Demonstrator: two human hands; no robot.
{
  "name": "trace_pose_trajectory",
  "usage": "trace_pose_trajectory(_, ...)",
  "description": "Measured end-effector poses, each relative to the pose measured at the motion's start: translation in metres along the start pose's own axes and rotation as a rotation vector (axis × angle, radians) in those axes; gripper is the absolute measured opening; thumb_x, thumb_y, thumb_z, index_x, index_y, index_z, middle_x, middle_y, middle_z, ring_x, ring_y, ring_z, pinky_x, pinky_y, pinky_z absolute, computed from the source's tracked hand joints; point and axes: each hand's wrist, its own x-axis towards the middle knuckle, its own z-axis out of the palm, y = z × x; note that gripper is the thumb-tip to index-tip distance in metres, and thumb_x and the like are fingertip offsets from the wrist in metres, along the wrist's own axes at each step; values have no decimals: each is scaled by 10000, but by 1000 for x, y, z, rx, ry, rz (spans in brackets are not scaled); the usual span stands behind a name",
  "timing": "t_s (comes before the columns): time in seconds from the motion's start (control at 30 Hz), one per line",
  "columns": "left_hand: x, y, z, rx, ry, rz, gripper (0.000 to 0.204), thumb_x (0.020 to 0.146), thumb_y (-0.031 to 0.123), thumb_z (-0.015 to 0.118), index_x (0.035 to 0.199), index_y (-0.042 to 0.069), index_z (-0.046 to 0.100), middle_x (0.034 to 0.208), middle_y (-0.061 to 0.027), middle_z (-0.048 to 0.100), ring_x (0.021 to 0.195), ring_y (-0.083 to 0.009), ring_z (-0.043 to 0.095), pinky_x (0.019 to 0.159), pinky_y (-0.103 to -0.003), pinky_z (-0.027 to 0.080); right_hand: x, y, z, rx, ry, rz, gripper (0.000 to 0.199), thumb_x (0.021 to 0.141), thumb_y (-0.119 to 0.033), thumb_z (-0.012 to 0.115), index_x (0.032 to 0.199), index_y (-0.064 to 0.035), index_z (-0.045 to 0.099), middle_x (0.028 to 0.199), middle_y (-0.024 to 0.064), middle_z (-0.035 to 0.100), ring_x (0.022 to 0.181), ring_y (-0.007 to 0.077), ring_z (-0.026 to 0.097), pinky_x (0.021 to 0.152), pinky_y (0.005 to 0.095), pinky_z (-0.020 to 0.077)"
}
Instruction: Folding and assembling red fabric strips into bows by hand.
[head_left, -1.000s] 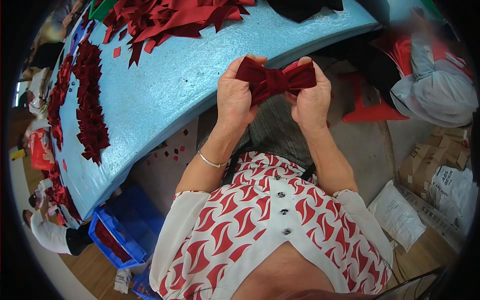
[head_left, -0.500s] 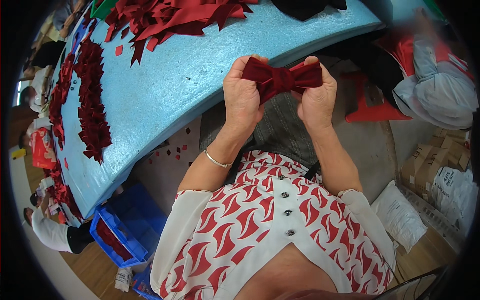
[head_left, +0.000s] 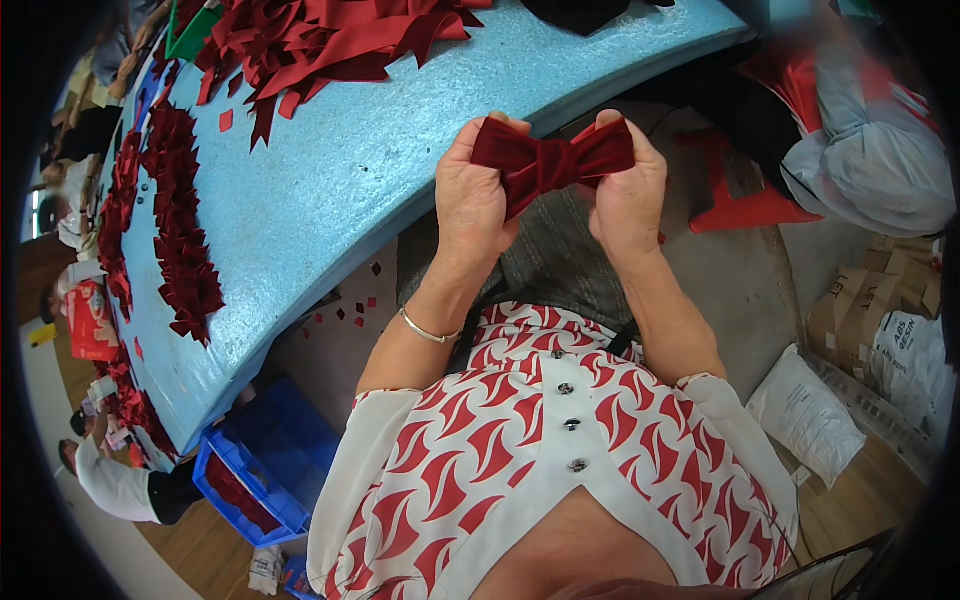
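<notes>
A dark red velvet bow [head_left: 553,164] with a knotted middle is stretched between my two hands, just off the near edge of the table. My left hand [head_left: 472,190] grips its left loop, thumb on top. The right loop is pinched in my right hand [head_left: 630,185]. Fingers behind the bow are mostly hidden. Farther off, a heap of loose red ribbon strips [head_left: 330,45] lies on the blue table [head_left: 330,180]. A long row of dark red bows [head_left: 180,220] is laid out at the table's left.
A blue crate [head_left: 250,480] with red pieces inside stands at the lower left. Red scraps dot the floor. At the right are a red stool [head_left: 735,190], a seated person in grey [head_left: 860,170], cardboard boxes [head_left: 850,310] and a white sack [head_left: 806,415].
Both hands have shifted slightly left in view with the bow still held between them. The whole scene is displaced a little as well.
</notes>
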Motion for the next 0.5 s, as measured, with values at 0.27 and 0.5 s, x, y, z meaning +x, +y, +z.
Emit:
trace_pose_trajectory(0.27, 1, -7, 4, 91, -33, -175, 98, 862, 80, 509, 924, 28, 564, 816, -57, 605, 658, -100, 573, 565, -219, 486, 8, -6, -19, -637, -39, -470, 133, 846, -36, 469, 939, 1, 556, 794, 43, 591, 708, 90, 556, 657, 215, 466)
trace_pose_trajectory(0.5, 1, -29, 18, 0, -100, -63, 169, 890, 155, 446, 968, 50, 554, 877, -119, 614, 536, -110, 539, 356, -179, 326, 7, -4, -38, -438, -35, -310, 111, 850, -34, 445, 893, -1, 542, 804, 29, 577, 723, 83, 550, 632, 213, 463)
